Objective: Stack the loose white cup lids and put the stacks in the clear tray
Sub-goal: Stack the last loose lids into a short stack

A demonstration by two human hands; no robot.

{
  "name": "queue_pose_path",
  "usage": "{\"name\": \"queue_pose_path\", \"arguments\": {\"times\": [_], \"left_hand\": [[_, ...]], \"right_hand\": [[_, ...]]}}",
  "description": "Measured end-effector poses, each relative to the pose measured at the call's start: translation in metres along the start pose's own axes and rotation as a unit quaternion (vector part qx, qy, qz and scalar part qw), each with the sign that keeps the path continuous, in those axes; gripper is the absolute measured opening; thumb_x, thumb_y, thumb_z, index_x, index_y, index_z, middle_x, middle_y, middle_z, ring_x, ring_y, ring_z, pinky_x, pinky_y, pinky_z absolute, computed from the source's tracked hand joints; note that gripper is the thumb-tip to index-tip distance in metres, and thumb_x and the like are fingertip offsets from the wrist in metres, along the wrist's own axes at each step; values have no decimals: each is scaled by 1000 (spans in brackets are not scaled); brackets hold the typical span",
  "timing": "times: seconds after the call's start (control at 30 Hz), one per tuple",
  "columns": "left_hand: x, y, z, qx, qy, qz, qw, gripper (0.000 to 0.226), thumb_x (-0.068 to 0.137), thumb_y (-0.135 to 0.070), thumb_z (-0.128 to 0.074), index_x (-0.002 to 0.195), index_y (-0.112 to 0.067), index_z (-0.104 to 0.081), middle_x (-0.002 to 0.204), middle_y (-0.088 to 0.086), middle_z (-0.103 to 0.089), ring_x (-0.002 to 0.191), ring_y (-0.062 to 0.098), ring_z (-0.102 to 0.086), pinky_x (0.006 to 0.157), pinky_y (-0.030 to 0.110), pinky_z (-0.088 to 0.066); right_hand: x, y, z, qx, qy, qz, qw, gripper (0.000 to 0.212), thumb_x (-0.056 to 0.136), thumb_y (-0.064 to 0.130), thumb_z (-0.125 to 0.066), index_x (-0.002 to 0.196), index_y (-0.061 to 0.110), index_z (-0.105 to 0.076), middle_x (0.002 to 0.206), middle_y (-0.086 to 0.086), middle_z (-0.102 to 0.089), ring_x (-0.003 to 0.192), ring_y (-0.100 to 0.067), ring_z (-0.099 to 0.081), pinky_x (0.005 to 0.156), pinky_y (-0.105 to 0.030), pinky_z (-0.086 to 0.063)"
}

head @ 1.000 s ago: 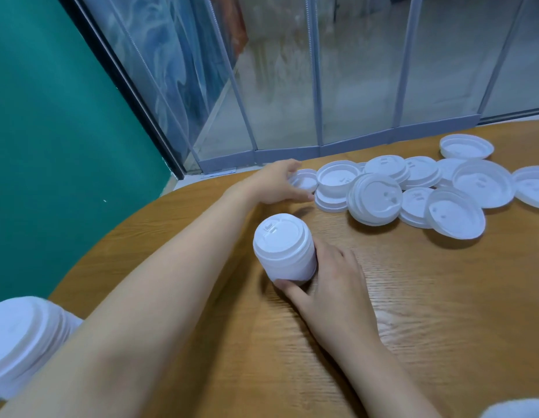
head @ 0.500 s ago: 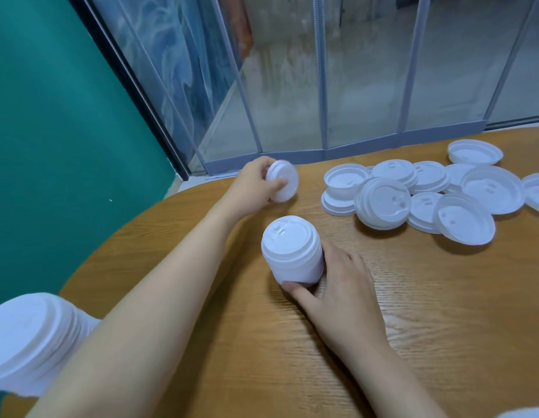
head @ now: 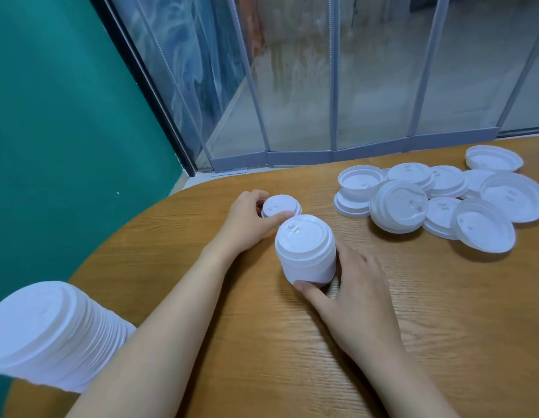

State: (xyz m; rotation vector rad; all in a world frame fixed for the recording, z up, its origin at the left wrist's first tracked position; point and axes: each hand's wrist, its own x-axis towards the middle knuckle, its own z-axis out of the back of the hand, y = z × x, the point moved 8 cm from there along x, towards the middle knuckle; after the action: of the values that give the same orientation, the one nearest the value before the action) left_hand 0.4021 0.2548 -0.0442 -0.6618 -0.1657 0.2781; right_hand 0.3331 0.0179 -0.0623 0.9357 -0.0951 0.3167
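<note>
A short stack of white lids (head: 305, 248) stands upright near the middle of the wooden table (head: 443, 312). My right hand (head: 355, 297) holds it at its base, thumb in front and fingers behind. My left hand (head: 247, 220) pinches a single white lid (head: 281, 205) just behind and left of the stack's top, dome side up. Several loose white lids (head: 428, 200) lie in a pile at the right rear of the table, some upside down. The clear tray is not in view.
A tall stack of white lids (head: 51, 333) lies tilted at the lower left, close to my left forearm. The table's curved edge runs along the left. Behind it are a teal wall (head: 51, 116) and a clear strip curtain (head: 337, 86).
My left hand took one lid from the left end of the pile, lifted it, and brought it back toward the stack. My right hand kept holding the stack in place.
</note>
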Motion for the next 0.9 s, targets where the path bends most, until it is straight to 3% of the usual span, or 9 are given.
{"name": "queue_pose_path", "arguments": {"times": [0.17,0.4,0.53,0.63,0.9], "left_hand": [[-1,-3,2,1,-3,-19,1000,63,77,-47,-89,128,-24,-62,122,-7,-57,108,10,-57,83,20,-44],[-34,-40,59,-127,-77,-43,988,55,82,-41,-86,130,-32,-61,120,-21,-65,105,-9,-61,89,17,-51],[-72,-72,66,-182,-26,-115,976,58,81,-32,-89,133,-29,-63,124,-12,-69,112,7,-66,92,22,-54],[-97,-80,51,-116,-2,-158,981,61,80,-28,-90,135,-27,-63,126,-11,-65,116,11,-62,93,18,-49],[-106,-74,21,-93,37,-157,983,63,78,-29,-91,134,-23,-63,124,-8,-61,116,7,-59,93,15,-49]], "right_hand": [[0,1,1,-7,-1,4,1000,59,70,54,-82,119,34,-57,104,17,-58,109,-12,-45,94,-37,-42],[1,0,0,-6,0,6,1000,57,70,54,-81,118,35,-56,103,17,-57,108,-12,-44,87,-31,-36],[0,0,1,-5,-4,6,1000,57,71,55,-79,118,33,-57,104,16,-57,108,-13,-45,91,-34,-40],[0,1,1,-2,-8,12,1000,57,71,52,-82,119,33,-58,103,17,-58,108,-13,-47,92,-36,-42],[0,-2,-1,-3,-12,18,1000,58,73,58,-79,121,34,-56,108,18,-61,109,-13,-46,93,-34,-39]]}}
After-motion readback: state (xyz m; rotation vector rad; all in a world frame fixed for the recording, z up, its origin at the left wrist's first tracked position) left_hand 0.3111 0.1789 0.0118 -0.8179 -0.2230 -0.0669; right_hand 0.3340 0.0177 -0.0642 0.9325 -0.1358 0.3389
